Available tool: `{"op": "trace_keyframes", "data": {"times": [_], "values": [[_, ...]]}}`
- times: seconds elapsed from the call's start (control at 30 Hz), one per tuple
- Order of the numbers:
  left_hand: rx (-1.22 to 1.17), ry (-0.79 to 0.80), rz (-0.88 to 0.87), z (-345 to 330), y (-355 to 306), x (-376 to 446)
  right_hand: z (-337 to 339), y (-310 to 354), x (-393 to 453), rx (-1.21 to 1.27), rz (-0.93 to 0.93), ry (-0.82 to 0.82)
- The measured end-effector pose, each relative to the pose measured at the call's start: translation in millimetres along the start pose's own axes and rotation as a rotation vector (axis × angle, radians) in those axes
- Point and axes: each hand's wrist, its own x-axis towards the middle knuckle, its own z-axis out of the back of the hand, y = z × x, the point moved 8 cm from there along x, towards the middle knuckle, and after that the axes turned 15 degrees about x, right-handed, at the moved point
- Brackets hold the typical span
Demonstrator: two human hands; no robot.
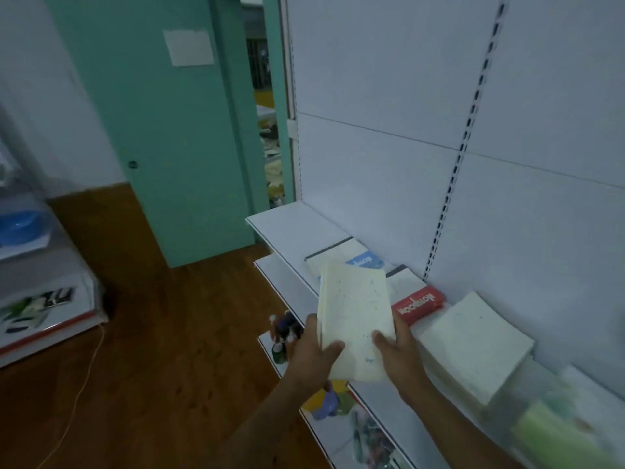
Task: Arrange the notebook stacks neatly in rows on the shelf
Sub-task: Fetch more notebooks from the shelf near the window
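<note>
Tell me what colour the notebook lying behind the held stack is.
Red with white lettering, in the head view.

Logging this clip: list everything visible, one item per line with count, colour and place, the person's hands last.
held notebook stack: one, cream, above shelf front edge
cream stack: one, cream, on shelf, right of the red notebook
red notebook: one, red, on shelf by back panel
blue-label notebooks: count unclear, white and blue, on shelf behind the held stack
shelf: one, white, its left end bare
door: one, teal, left of the shelving
floor: brown wood
left hand: grip on the held stack's left edge
right hand: grip on its right edge
</note>
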Motion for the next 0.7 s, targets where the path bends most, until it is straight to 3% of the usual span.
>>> {"op": "trace_keyframes", "data": {"times": [0.13,0.4,0.57,0.7], "values": [[-0.033,0.060,-0.053,-34,-36,47,49,21,33,0.017,0.039,-0.147],[0.006,0.422,-0.259,-146,-117,104,175,38,23,-0.094,0.048,-0.632],[0.455,0.467,-0.445,-188,-126,112,203,30,-9,-0.370,-0.048,-0.811],[0.693,0.470,-0.557,-201,-127,114,197,12,-14,-0.522,-0.226,-0.781]]}}
